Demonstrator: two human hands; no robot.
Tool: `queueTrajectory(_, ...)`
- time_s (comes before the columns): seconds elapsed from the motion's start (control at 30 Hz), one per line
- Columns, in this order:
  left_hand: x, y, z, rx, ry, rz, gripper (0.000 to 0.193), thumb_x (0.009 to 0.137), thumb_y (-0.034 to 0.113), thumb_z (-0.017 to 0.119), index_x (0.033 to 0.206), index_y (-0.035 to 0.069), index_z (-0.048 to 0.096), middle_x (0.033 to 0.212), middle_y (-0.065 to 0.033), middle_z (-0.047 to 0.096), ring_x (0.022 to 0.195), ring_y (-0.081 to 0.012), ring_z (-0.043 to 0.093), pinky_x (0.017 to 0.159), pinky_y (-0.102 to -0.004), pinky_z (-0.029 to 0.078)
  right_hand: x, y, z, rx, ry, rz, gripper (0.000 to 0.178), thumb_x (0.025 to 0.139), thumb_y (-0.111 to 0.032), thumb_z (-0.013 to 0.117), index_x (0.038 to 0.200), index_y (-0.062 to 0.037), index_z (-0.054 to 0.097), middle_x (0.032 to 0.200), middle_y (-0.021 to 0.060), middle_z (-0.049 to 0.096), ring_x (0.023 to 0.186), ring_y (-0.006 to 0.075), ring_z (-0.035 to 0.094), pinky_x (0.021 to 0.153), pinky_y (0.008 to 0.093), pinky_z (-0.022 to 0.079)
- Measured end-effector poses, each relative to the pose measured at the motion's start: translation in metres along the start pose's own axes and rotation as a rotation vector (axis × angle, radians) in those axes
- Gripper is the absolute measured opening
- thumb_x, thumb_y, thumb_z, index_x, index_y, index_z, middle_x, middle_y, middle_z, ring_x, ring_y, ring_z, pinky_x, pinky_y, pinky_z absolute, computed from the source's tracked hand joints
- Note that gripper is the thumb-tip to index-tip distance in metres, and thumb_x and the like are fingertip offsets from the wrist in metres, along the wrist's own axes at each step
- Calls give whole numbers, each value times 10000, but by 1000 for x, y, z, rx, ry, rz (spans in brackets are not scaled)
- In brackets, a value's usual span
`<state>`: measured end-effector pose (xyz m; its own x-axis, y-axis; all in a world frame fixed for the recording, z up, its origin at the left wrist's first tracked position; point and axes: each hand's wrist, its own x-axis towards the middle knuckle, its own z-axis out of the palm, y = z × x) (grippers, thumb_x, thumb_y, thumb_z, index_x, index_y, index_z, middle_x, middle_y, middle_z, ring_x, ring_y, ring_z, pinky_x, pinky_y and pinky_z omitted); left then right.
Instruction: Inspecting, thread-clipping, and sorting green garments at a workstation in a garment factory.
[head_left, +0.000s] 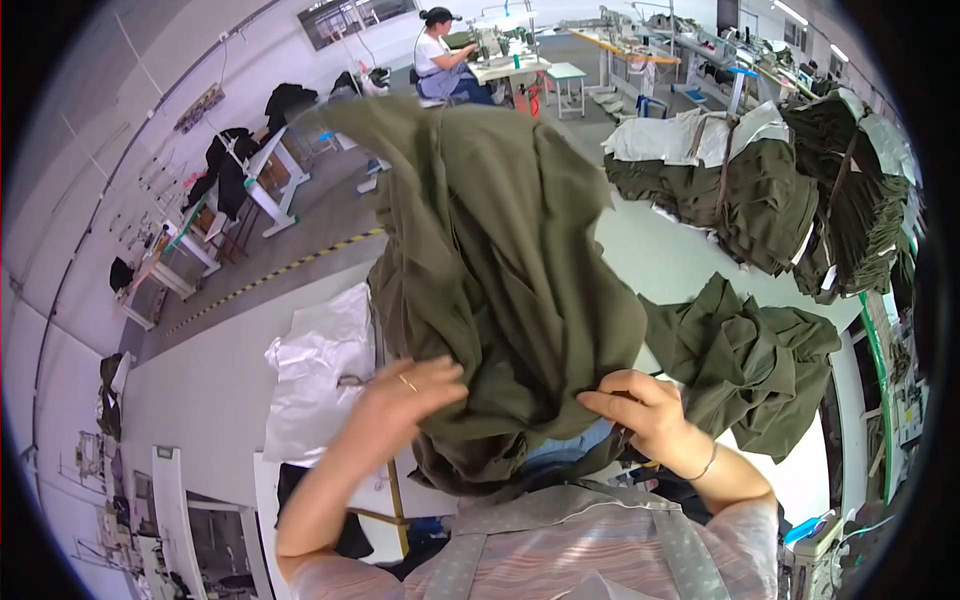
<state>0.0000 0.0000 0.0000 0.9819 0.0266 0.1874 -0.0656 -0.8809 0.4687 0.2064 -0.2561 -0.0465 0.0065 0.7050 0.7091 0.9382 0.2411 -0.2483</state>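
Two hands (400, 395) (640, 405), one olive garment (500, 260)

Both hands, left hand (405, 392), right hand (645, 410), gripping olive garment (490, 260) (lifted up), white table (690, 260)

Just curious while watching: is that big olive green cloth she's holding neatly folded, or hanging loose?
Loose. The olive cloth hangs bunched and draped, lifted off the table, gripped by the left hand and right hand.

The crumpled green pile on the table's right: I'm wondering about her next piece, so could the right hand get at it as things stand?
Probably yes, once freed. The right hand grips the lifted green cloth, and the pile lies just beside it on the table, with nothing in between.
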Motion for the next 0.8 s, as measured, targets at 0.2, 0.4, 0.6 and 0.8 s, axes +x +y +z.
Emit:
queueTrajectory(0.2, -40, -2, 54, 32, 238, -32, 581, 561, -167, 498, 1068, 67, 660, 1166, -125, 615, 1136, -336, 548, 945, -410, 441, -49, -12, 36, 120, 63, 452, 351, 610, 125, 632, 917, -36, 691, 856, 67, 576, 731, 192, 603, 607, 280, 495)
queueTrajectory(0.4, -63, 21, 33, -101, 453, -5, 498, 598, -131, 567, 1045, 66, 662, 1178, -111, 599, 1095, -334, 555, 906, -405, 460, -41, -39, 9, -38, 296, 244, 359, 599, 136, 644, 920, -23, 679, 872, 75, 570, 743, 200, 595, 621, 297, 488)
queueTrajectory(0.6, -82, 19, 55, 124, 0, -146, 387, 674, 0, 669, 1054, 69, 643, 1074, -111, 602, 1005, -307, 572, 848, -382, 467, -93, -24, 50, 112, 6, 477, 271, 675, 92, 671, 919, -27, 667, 865, 82, 579, 697, 179, 579, 601, 274, 477)
queueTrajectory(0.8, -55, 47, 46, 129, 60, -161, 336, 656, 134, 750, 969, 62, 653, 972, -102, 605, 960, -289, 567, 798, -366, 458, -74, -46, 25, 161, -4, 647, 186, 868, -156, 635, 964, -4, 586, 821, 84, 587, 613, 112, 539, 535, 222, 432)
